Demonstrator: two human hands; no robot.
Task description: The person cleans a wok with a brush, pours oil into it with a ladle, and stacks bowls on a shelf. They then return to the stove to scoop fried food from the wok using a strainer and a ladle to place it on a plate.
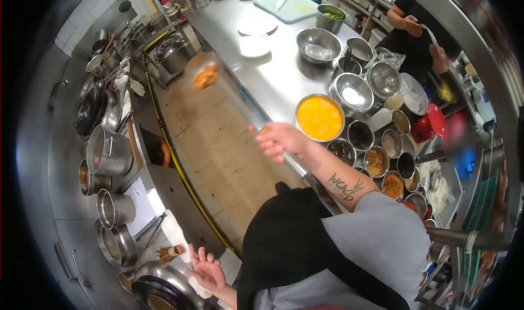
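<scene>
My right hand (281, 140) is closed around the long metal handle of a ladle (203, 74). The ladle's blurred bowl carries something orange and hangs over the floor between the counter and the stove line. My left hand (206, 272) is open with fingers spread, holding nothing. It hovers by a white cloth (197, 288) at the rim of a wok (158, 285). A steel bowl of yellow beaten egg (320, 117) stands just beyond my right hand on the counter (273, 75).
Several small steel containers of seasonings (382, 168) cluster right of the egg bowl. Empty steel bowls (318, 44), white plates (256, 26) and a cutting board (292, 7) sit farther along. Pots (108, 150) line the stove at left. Another person (415, 34) stands at the far right.
</scene>
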